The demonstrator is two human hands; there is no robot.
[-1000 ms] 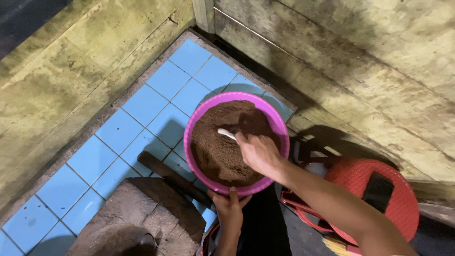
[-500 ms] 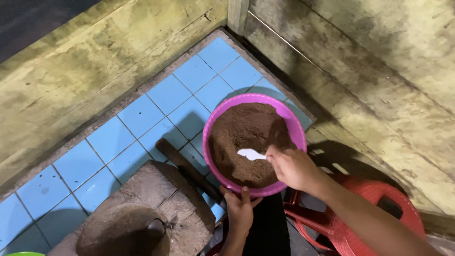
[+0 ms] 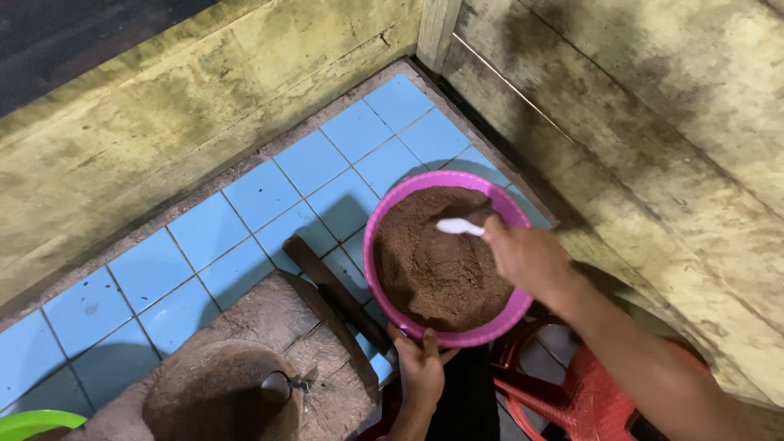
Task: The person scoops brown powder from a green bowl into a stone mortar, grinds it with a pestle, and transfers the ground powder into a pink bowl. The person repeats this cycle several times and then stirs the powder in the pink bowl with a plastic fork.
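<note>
A pink round basin [image 3: 390, 206] full of brown powder [image 3: 437, 265] rests on the blue-tiled floor in the corner. My left hand [image 3: 423, 362] grips the basin's near rim, thumb on top. My right hand [image 3: 525, 258] is over the basin's right side and holds a white spoon [image 3: 458, 226], whose bowl lies on the powder near the far rim.
A dark wooden stick [image 3: 333, 290] lies beside the basin. A stone grinding slab with a round stone [image 3: 216, 396] sits at lower left, next to a green rim [image 3: 37, 423]. A red plastic stool [image 3: 563, 392] is under my right arm. Stained concrete walls [image 3: 621, 122] enclose the corner.
The view has shifted, so the basin sits more to the right and lower. My right hand moved the spoon from the powder's middle toward the far rim. My left hand kept its hold.
</note>
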